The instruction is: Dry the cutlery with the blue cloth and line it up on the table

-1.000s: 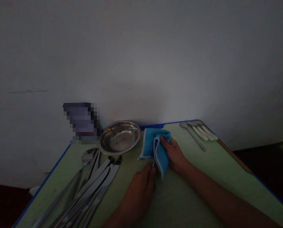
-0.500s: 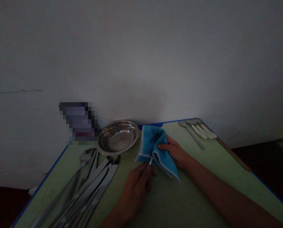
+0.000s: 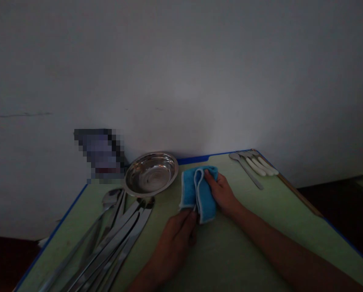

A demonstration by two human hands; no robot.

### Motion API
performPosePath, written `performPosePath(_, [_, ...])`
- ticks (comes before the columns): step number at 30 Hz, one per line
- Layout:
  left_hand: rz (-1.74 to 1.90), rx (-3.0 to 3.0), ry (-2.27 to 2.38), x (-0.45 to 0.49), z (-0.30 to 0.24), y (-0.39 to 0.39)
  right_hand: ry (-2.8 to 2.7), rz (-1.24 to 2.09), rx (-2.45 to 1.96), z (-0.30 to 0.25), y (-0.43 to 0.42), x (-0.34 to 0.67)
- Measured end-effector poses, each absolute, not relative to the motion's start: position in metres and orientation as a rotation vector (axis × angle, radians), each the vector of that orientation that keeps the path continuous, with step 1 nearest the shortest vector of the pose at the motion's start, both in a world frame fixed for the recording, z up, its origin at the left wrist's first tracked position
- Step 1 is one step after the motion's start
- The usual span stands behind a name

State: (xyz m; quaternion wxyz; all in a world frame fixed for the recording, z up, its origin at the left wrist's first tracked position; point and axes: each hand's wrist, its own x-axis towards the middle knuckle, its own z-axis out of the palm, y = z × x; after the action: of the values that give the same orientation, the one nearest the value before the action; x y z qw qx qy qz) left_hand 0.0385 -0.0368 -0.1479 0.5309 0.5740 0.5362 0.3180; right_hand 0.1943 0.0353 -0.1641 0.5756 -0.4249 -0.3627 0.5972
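My right hand (image 3: 222, 190) is closed on a blue cloth (image 3: 188, 188) with pale stitched edges, its thumb pressing on the upper fold. The cloth is doubled over and hangs above the table in front of me. From below, my left hand (image 3: 177, 233) pinches the shiny metal handle of a piece of cutlery (image 3: 195, 208). Only a short bit of that handle shows; the far end is hidden inside the cloth, so its kind cannot be made out. Behind and left of the cloth stands a round steel bowl (image 3: 152, 178), touched by neither hand.
Several long metal utensils (image 3: 120, 235), ladle-like heads among them, lie in a pile at the left of the green table (image 3: 230, 251). At the far right a spoon (image 3: 245, 170) lies beside several white-handled forks (image 3: 256, 166). A blurred-out device (image 3: 99, 156) leans on the wall (image 3: 181, 81).
My right hand has folded the blue cloth over toward me, and its loose lower corner has drawn up. My left hand still pinches the handle, slightly further right.
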Motion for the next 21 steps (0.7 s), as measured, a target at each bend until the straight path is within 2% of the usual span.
performPosePath(7, [0.738, 1.251, 1.172, 0.041, -0.136, -0.030, -0.662, 1.527, -1.011, -0.160, 0.038, 0.192])
performPosePath(11, [0.640, 1.410, 1.114, 0.041, -0.133, -0.035, -0.427, 1.452, -0.978, -0.159, 0.044, 0.195])
performPosePath(21, [0.521, 1.844, 1.098, 0.041, -0.133, -0.041, -0.467, 1.454, -1.010, -0.156, 0.044, 0.199])
